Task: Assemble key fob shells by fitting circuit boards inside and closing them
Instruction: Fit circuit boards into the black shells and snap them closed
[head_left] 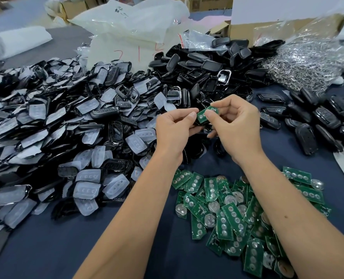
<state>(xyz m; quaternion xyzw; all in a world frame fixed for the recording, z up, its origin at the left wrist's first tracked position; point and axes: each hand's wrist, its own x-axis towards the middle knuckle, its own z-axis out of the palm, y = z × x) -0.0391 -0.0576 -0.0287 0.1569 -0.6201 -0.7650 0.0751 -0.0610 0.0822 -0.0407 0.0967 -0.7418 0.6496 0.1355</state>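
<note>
dozens of loose green boards lie below my left hand and right hand, together pinching one circuit board over one black shell.

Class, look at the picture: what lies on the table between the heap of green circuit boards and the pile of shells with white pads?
In the head view, the left forearm crosses bare blue cloth there.

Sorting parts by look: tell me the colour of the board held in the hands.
Green, with silvery round contact pads: the circuit board, clearest in the head view.
</note>
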